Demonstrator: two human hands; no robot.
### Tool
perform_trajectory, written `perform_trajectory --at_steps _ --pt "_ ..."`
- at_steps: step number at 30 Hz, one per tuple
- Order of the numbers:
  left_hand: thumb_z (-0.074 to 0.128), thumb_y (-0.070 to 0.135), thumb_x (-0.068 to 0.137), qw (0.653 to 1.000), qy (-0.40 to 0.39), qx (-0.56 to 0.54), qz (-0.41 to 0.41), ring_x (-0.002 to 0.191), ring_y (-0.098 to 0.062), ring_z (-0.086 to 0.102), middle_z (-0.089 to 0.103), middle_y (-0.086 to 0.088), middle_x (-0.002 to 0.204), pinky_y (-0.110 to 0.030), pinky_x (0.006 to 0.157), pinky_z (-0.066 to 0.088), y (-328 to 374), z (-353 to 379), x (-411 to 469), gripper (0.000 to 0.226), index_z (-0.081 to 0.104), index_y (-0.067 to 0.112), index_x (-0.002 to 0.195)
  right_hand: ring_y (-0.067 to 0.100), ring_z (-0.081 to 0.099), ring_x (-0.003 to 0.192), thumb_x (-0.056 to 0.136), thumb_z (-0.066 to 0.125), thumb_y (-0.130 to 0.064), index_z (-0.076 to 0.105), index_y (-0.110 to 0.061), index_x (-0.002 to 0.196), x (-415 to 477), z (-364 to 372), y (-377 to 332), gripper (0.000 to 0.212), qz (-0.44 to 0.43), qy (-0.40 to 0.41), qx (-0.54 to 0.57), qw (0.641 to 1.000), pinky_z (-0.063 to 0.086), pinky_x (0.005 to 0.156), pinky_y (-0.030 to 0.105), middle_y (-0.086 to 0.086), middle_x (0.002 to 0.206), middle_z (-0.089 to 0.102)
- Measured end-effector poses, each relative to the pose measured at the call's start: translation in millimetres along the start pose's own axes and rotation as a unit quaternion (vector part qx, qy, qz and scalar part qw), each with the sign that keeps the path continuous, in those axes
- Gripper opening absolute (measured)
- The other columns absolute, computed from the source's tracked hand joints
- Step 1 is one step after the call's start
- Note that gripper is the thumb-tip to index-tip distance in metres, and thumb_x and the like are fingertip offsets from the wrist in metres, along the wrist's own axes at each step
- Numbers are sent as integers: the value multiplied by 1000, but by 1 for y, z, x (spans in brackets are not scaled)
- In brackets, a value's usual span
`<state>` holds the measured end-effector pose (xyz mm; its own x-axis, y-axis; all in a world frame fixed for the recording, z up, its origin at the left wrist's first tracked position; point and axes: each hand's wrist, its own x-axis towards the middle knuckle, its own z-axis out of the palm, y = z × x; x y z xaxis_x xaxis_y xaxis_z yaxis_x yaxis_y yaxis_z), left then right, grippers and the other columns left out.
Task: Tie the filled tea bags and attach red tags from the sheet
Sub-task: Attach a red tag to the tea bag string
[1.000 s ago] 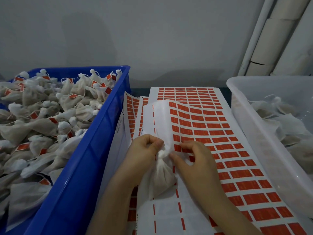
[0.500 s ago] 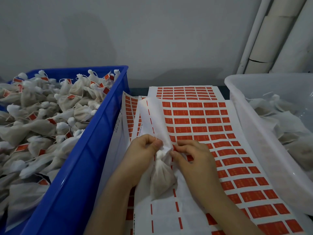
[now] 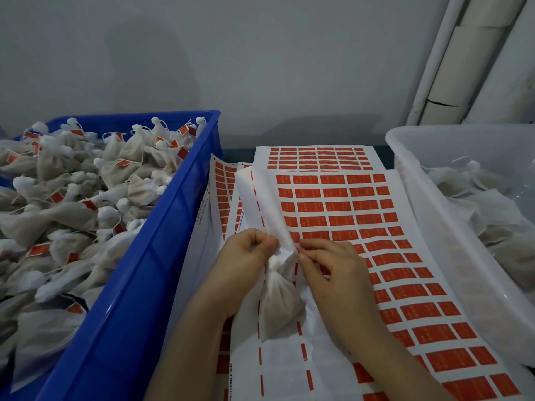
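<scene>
Tea bag neck pinched by left hand; right hand alongside

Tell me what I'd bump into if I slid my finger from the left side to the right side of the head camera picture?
Blue crate of tagged tea bags → left hand → tea bag → right hand → sheet of red tags → clear tub of untied bags.

Filled white tea bag lying on the tag sheet, neck gathered, possibly untied, red tags in rows
</scene>
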<state>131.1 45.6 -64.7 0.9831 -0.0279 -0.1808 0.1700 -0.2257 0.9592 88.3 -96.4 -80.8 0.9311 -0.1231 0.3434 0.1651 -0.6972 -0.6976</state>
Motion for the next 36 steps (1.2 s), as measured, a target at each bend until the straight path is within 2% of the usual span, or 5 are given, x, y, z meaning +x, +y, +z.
perform_trajectory --at_steps 6,13,22,30,36 --pt "56 29 92 1000 -1 6 -2 92 -19 61 65 6 92 -38 89 50 2 -1 -2 14 64 22 83 4 50 93 79 41 -47 67 -17 99 3 1 2 45 8 12 4 1000 37 94 20 -7 104 64" --pt "63 34 88 998 59 19 24 82 -8 59 64 20 80 -18 59 41 4 -3 -1 11 66 28 79 -3 50 74 90 51 -30 54 -27 89 11 -5 13 4 91 40 37 994 31 68 2 -14 87 53" --pt "64 48 81 939 249 226 66 131 -16 28 41 13 140 -40 109 24 7 6 -7 12 55 42 75 3 61 62 91 41 -43 56 -28 81 15 -21 17 23 190 135 159 959 36 44 3 -15 65 61" --pt "63 28 83 991 20 -103 82 77 0 68 72 19 84 -12 61 54 20 30 -24 9 69 32 87 -9 62 73 78 58 -41 55 -39 92 10 -28 3 14 133 127 237 954 40 51 -2 -31 88 58" --pt "66 27 78 978 -11 -204 35 83 -11 72 74 8 91 -25 72 58 25 30 -24 16 71 24 93 -16 58 85 66 57 -49 56 -39 89 8 -36 -4 25 113 151 293 937 44 60 0 -42 82 59"
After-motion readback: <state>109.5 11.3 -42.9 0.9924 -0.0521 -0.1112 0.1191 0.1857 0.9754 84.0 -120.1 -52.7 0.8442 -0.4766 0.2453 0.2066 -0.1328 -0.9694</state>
